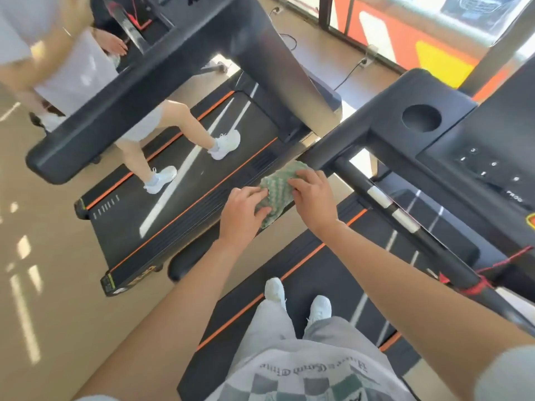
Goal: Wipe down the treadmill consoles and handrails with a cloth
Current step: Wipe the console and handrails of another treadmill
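step: we wipe the black padded left handrail [335, 149] | green-and-white woven cloth [278, 183] draped over it mid-rail | left hand [243, 215] and right hand [314, 198] both pinch the cloth | next, we judge: slide toward near end, keeping pressure

The console [492, 134] bears white letters "PROG" on its black key panel, beside small white key digits too blurred to read. Well below the console, a shirt [304, 374] carries gothic lettering, upside down and illegible.
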The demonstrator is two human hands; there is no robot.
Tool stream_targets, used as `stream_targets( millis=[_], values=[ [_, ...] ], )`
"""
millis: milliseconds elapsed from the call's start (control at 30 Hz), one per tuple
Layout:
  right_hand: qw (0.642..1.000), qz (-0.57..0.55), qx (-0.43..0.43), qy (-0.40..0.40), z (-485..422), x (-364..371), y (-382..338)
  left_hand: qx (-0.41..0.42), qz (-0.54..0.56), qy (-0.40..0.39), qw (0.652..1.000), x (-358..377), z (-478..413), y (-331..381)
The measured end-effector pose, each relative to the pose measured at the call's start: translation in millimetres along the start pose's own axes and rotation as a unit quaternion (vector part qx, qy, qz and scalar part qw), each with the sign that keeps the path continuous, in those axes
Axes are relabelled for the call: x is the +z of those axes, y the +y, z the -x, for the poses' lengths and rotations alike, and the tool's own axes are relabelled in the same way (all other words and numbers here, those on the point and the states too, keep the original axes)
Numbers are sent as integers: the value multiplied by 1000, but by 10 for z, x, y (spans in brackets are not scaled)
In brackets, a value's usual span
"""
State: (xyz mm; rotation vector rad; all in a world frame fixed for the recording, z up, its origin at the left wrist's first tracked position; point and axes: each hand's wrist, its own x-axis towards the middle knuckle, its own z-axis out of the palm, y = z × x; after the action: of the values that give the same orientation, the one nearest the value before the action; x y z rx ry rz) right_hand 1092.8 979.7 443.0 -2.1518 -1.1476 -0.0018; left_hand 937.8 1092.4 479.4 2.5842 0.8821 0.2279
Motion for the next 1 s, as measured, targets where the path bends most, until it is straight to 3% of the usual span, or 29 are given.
stream_targets(
  millis=[200, 500, 767, 1000],
  values=[
    [994, -74, 67, -48, 292, 203, -397, 2, -20, 19, 1000, -130, 376, -321],
    [970, -158, 181, -44, 796, 542, -1010, 63, -41, 52, 996, -247, 801, -964],
    [899, -224, 365, 91, 711, 603, -1118, 150, -40, -3, 988, -195, 394, -829],
    [823, -324, 463, 61, 492, 468, -902, 219, -27, -43, 974, -128, 20, -677]
  ],
)
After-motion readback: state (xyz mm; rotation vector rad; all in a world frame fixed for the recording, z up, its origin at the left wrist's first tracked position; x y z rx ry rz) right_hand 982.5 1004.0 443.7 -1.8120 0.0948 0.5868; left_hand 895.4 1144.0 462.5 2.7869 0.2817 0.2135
